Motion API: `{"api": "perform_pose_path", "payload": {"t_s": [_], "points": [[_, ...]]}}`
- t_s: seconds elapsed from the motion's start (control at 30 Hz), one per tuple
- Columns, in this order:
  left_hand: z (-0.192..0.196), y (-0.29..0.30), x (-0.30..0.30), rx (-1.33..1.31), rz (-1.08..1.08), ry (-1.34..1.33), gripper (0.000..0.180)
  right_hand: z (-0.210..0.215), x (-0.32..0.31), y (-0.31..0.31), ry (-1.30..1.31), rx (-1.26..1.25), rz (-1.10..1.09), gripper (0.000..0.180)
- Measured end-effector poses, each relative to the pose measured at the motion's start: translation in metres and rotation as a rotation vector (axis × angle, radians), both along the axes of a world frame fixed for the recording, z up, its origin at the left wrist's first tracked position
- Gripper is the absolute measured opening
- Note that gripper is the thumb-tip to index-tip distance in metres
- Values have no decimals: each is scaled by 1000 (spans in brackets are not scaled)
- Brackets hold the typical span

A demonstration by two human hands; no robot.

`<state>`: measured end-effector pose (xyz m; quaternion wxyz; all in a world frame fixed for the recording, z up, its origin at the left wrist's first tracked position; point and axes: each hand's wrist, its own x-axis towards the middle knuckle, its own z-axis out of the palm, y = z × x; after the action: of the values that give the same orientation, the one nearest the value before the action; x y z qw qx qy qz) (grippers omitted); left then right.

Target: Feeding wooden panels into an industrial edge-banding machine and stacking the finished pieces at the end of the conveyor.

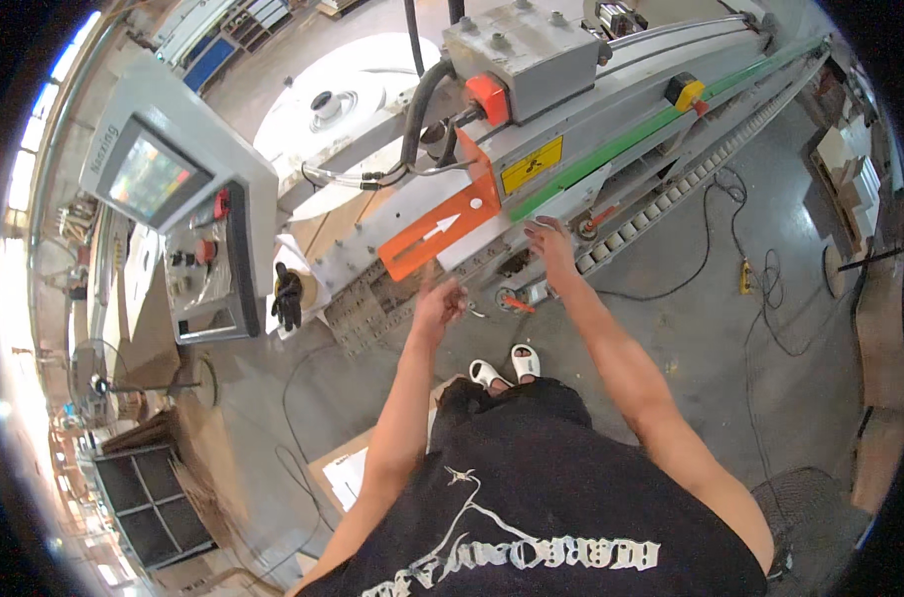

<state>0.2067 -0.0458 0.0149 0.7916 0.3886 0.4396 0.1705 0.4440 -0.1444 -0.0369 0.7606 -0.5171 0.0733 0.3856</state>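
Note:
My left hand (439, 303) is just below an orange guard plate (437, 234) with a white arrow, at the near edge of a large grey machine (392, 298). Its fingers are loosely bent and apart, with nothing visible in them. My right hand (551, 247) reaches to the machine's front edge, right of the guard, fingers spread and slightly curved. A white strip of panel (472, 249) shows under the guard between my hands. Whether my right fingertips touch the edge, I cannot tell.
A control cabinet (183, 169) with a lit screen stands at left, near a black glove (287, 297). A green rail (611, 159) and roller track (671, 199) run off to the far right. Cables (711, 229) lie on the floor. A pedestal fan (99, 383) stands left.

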Motion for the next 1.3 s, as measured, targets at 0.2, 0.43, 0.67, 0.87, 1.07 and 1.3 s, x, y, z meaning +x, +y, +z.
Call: {"api": "perform_pose_path", "payload": {"t_s": [0.2,0.43,0.67,0.87,1.07,1.3], "points": [[-20,-15,-60,4,-142,140,49,-9,-30,-73,-1672,-815,498,34],[-153,-68,-261,128,-128,669,26,-35,-40,-75,-1905,-1004,457,33],[-266,-178,-450,-477,476,1034,33,-23,-36,-65,-1972,-1047,702,31],[-326,-141,-486,-356,733,1287,121,-39,-7,-66,-1981,-1090,837,32],[-349,-104,-480,-782,921,1267,148,-12,-16,-43,-1217,-913,1003,24],[-346,-98,-468,-867,786,1379,151,14,-43,-41,-1104,-963,1177,26]]}}
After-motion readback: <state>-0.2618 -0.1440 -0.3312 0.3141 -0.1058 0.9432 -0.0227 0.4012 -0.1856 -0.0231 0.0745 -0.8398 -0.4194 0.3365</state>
